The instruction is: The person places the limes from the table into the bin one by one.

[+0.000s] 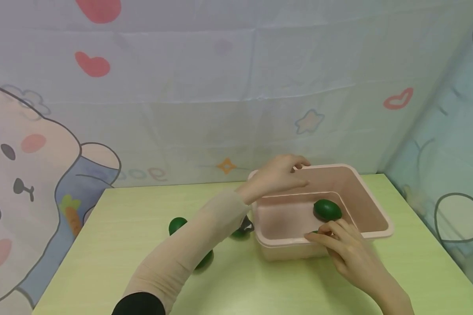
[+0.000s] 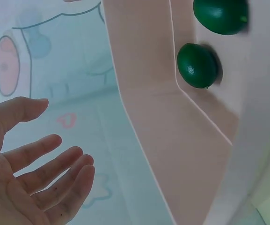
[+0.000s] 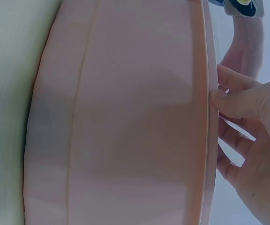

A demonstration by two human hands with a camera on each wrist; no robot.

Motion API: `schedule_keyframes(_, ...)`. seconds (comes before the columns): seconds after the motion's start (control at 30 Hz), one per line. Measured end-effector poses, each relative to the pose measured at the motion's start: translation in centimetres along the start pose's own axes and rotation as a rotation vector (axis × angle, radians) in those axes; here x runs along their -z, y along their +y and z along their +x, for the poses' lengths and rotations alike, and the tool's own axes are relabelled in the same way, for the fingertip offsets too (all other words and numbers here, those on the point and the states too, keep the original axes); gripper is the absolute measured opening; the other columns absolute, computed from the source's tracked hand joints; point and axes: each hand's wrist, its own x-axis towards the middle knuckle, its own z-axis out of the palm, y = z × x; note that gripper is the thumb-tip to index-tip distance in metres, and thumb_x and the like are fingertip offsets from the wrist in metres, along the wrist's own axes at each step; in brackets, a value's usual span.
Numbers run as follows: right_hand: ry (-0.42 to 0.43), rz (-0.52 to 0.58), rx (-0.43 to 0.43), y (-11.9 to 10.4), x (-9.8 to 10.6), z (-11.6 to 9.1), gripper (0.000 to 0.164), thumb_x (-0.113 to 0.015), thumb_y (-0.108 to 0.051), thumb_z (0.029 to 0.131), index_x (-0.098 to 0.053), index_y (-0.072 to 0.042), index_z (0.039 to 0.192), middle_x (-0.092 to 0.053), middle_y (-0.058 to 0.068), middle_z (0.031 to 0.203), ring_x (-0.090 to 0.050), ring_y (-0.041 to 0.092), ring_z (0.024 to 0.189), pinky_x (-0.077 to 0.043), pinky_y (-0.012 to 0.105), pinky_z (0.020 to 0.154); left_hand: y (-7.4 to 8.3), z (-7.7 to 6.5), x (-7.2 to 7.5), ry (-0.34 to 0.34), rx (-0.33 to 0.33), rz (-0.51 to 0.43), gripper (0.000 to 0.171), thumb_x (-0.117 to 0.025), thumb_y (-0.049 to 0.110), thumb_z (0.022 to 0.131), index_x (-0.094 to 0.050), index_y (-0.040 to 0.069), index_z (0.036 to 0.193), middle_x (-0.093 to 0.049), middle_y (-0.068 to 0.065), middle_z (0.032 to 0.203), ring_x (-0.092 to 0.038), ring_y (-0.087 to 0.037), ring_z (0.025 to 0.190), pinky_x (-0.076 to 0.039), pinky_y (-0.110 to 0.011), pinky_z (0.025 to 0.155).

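Observation:
A pink plastic basin (image 1: 299,249) stands on the table, with a green lime (image 1: 327,210) on its floor. A second lime (image 2: 221,14) lies close to that one, mostly covered by my right fingers in the head view. My left hand (image 1: 281,175) hovers over the basin's back left rim, fingers spread and loosely bent, nothing in them. At the front rim, my right hand (image 1: 344,245) holds the basin's edge, its thumb (image 3: 235,103) on the rim and its other fingers over the inner side.
Left of the basin, several more limes lie on the pale green table (image 1: 134,218), among them one lime (image 1: 177,225) and another lime (image 1: 206,261) partly behind my left sleeve (image 1: 189,249). A printed cloth (image 1: 201,87) hangs behind the table's back edge.

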Motion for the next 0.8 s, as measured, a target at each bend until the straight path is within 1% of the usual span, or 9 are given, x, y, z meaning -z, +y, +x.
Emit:
schedule_keyframes(0.13, 0.000, 0.002, 0.001, 0.0, 0.1, 0.0, 0.045, -0.028, -0.020, 0.104, -0.073, -0.018, 0.104, -0.057, -0.007, 0.090, -0.049, 0.012, 0.089, -0.034, 0.024, 0.083, -0.1, -0.6, 0.0, 0.022, 0.002, -0.006, 0.044, -0.067, 0.029, 0.089, -0.060, 0.016, 0.129, -0.064, -0.001, 0.126, -0.061, -0.016, 0.113, -0.051, -0.025, 0.089)
schedule_keyframes(0.27, 0.000, 0.003, 0.001, 0.0, 0.1, -0.1, 0.046, -0.028, -0.019, 0.104, -0.073, -0.018, 0.104, -0.057, -0.007, 0.090, -0.050, 0.011, 0.089, -0.034, 0.024, 0.084, -0.1, -1.4, 0.0, 0.046, -0.013, -0.017, 0.040, -0.067, 0.029, 0.089, -0.062, 0.015, 0.126, -0.065, 0.001, 0.123, -0.063, -0.015, 0.108, -0.051, -0.022, 0.087)
schedule_keyframes(0.43, -0.002, 0.002, -0.004, 0.0, 0.1, -0.2, 0.046, -0.027, -0.020, 0.105, -0.073, -0.018, 0.104, -0.057, -0.007, 0.091, -0.050, 0.011, 0.089, -0.034, 0.024, 0.084, -0.2, -2.4, 0.0, 0.066, -0.012, -0.022, 0.040, -0.067, 0.029, 0.089, -0.061, 0.017, 0.127, -0.064, 0.001, 0.125, -0.064, -0.014, 0.107, -0.051, -0.021, 0.087)
schedule_keyframes(0.57, -0.002, 0.000, -0.006, 0.0, 0.1, -0.2, 0.046, -0.027, -0.021, 0.105, -0.073, -0.018, 0.104, -0.057, -0.007, 0.091, -0.049, 0.011, 0.088, -0.034, 0.023, 0.082, -0.6, -3.1, 0.0, 0.100, -0.014, -0.087, 0.042, -0.067, 0.025, 0.090, -0.060, 0.014, 0.129, -0.064, -0.004, 0.125, -0.063, -0.018, 0.109, -0.052, -0.025, 0.088)
schedule_keyframes(0.67, -0.003, -0.002, -0.006, 0.0, 0.2, -0.1, 0.046, -0.028, -0.021, 0.105, -0.073, -0.018, 0.104, -0.058, -0.007, 0.091, -0.050, 0.011, 0.088, -0.035, 0.023, 0.082, -1.1, -3.6, 0.0, 0.143, -0.036, -0.150, 0.042, -0.067, 0.019, 0.089, -0.060, 0.010, 0.130, -0.064, -0.009, 0.123, -0.063, -0.023, 0.109, -0.054, -0.029, 0.089)
schedule_keyframes(0.8, -0.004, -0.006, -0.005, 0.0, 0.2, -0.1, 0.046, -0.027, -0.021, 0.105, -0.073, -0.019, 0.104, -0.058, -0.007, 0.091, -0.050, 0.011, 0.089, -0.035, 0.023, 0.083, -1.7, -4.2, -0.1, 0.195, -0.061, -0.179, 0.041, -0.066, 0.018, 0.090, -0.059, 0.008, 0.130, -0.065, -0.010, 0.122, -0.063, -0.026, 0.109, -0.054, -0.033, 0.089)
